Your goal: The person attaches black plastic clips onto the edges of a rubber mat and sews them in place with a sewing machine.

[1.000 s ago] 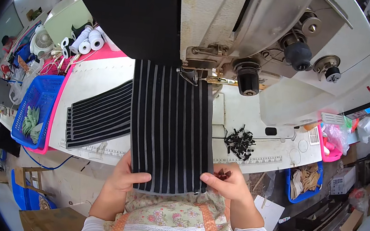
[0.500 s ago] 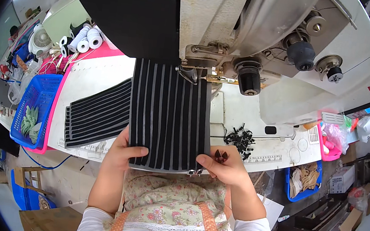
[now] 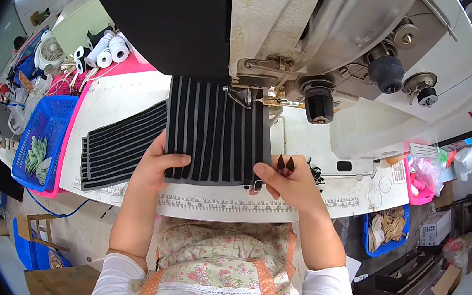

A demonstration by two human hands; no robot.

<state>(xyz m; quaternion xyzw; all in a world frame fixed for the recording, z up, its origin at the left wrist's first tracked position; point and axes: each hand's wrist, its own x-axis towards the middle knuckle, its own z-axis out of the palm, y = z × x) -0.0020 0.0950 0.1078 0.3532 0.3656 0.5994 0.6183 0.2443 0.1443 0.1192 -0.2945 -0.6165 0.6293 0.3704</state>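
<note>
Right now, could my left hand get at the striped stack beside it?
Probably yes: the striped stack lies beside your left hand, nothing visible between, though that hand grips the striped panel.

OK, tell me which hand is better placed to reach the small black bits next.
Probably the right hand: it holds the right side of the striped cloth, with the small black bits close by. The left hand grips the opposite side, farther away.

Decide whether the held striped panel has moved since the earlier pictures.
Yes: the held striped panel has moved forward; its near edge, earlier this side of the ruler, now lies beyond it.
</note>
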